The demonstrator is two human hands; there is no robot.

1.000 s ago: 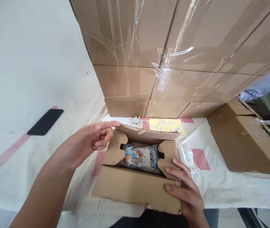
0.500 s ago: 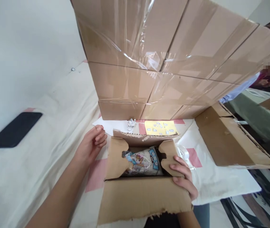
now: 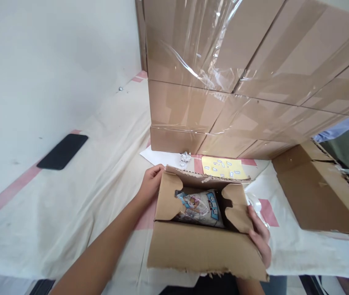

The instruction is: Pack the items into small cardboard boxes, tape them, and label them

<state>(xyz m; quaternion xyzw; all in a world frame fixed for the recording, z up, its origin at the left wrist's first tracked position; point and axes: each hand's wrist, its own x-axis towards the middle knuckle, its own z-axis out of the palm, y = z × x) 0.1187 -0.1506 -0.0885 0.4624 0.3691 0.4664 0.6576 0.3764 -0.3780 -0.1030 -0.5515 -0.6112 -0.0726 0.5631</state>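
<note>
An opened cardboard box (image 3: 205, 248) sits on the cloth in front of me, its flaps spread and its front edge torn. Inside lies a printed plastic packet (image 3: 199, 208) with a cartoon animal and a blue label; its contents cannot be made out. My left hand (image 3: 151, 182) grips the box at the far left corner, its fingers partly hidden by the cardboard. At the right side, my right hand (image 3: 259, 237) holds the box wall, the fingers bent round its edge.
A wall of taped cartons (image 3: 186, 106) stands behind the box. A yellow card (image 3: 223, 167) with small stickers and crumpled paper (image 3: 185, 157) lie before it. To the right is an open empty carton (image 3: 318, 192), to the left a black phone (image 3: 63, 151). A tape roll (image 3: 254, 202) sits beside the box.
My left hand has moved from beside the box onto its left far corner. My right hand stays on the right side. The view has shifted left.
</note>
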